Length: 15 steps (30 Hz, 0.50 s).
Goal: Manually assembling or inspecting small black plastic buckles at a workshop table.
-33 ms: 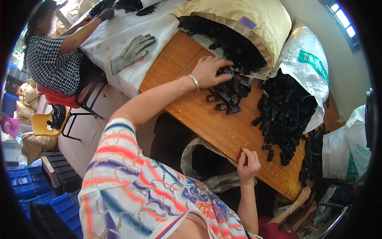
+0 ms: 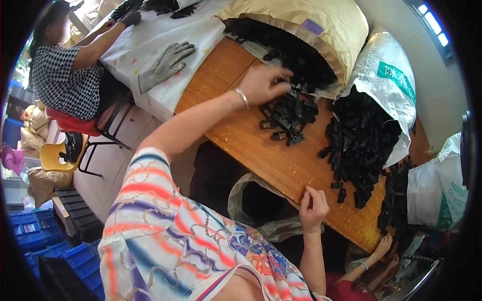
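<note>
My left hand, with a silver bangle at the wrist, is over the top of a small pile of black plastic clips by the paper sack's mouth. Its fingers are curved, slightly blurred, with thumb and forefinger apart; nothing shows held between them. The wide paper sack lies on its side, full of black pieces. At the table's near edge my right hand is closed, fingers curled against the thumb. Whatever it may hold is hidden.
On the wooden table, a white woven sack spills a larger heap of black clips. A grey glove lies on the white cloth. One co-worker sits at left; another person's hands work at lower right.
My left hand has shifted slightly up and left, away from the small pile of clips. My right hand stays where it was.
</note>
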### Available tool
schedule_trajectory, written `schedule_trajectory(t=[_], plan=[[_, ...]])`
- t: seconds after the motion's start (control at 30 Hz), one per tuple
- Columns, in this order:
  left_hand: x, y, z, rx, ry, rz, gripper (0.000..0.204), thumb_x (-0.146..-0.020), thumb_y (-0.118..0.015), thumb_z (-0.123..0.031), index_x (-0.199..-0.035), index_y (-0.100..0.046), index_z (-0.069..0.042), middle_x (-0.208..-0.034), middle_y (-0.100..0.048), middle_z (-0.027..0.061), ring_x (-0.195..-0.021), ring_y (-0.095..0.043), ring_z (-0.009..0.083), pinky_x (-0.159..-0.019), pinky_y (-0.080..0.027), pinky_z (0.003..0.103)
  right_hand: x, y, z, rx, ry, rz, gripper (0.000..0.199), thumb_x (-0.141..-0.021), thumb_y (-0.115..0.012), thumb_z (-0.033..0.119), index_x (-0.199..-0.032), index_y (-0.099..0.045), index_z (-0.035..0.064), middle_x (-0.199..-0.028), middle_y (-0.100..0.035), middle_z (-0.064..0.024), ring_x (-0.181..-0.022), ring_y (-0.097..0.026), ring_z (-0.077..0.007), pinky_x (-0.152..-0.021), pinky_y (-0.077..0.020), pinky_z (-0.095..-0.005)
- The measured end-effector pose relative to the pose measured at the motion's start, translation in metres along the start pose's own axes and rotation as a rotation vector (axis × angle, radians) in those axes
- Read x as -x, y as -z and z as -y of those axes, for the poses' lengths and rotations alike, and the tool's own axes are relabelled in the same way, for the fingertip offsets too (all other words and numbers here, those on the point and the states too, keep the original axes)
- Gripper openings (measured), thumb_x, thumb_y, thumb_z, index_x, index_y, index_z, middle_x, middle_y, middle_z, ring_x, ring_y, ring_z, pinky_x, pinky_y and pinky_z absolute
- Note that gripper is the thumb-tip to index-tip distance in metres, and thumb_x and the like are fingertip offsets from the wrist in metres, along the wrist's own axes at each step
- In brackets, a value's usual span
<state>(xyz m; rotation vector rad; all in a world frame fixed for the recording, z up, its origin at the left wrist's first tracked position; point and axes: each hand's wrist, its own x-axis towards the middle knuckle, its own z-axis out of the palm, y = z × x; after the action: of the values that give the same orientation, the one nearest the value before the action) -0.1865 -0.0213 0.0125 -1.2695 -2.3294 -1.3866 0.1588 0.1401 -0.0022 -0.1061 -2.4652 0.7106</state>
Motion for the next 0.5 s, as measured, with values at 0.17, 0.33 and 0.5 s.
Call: schedule_trajectory(t=[0.17, 0.33, 0.5], plan=[[-0.071, 0.033, 0.104, -0.497, 0.003, -0.481, 0.036, -0.088, -0.062, -0.030, -0.114, -0.066, -0.005, -0.113, -0.065, 0.0180, -0.113, -0.057, 0.0360, -0.095, -0.048, 0.044, 0.000, 0.002, 0.003, -0.007, -0.019, 0.032, 0.017, -0.081, -0.065, -0.007, -0.096, -0.067, 0.0010, -0.074, -0.059, -0.0129, -0.059, -0.058, -0.0252, -0.051, -0.0450, -0.0311], [-0.151, 0.046, 0.216, -0.793, 0.195, -0.207, 0.047, -0.089, -0.063, -0.042, -0.118, -0.064, -0.006, -0.119, -0.061, 0.0224, -0.113, -0.057, 0.0388, -0.098, -0.046, 0.045, 0.000, 0.004, 0.003, 0.014, -0.024, 0.076, 0.019, -0.080, -0.064, -0.008, -0.096, -0.067, 0.0009, -0.074, -0.060, -0.0123, -0.059, -0.059, -0.0263, -0.050, -0.0455, -0.0323], [-0.194, 0.031, 0.285, -0.964, -0.138, -0.176, 0.048, -0.088, -0.064, -0.044, -0.122, -0.062, -0.010, -0.125, -0.059, 0.0212, -0.117, -0.055, 0.0368, -0.101, -0.043, 0.046, 0.005, 0.003, 0.000, 0.011, 0.006, 0.071, 0.018, -0.078, -0.066, -0.006, -0.095, -0.067, 0.0007, -0.072, -0.060, -0.0123, -0.057, -0.058, -0.0264, -0.049, -0.0448, -0.0324]])
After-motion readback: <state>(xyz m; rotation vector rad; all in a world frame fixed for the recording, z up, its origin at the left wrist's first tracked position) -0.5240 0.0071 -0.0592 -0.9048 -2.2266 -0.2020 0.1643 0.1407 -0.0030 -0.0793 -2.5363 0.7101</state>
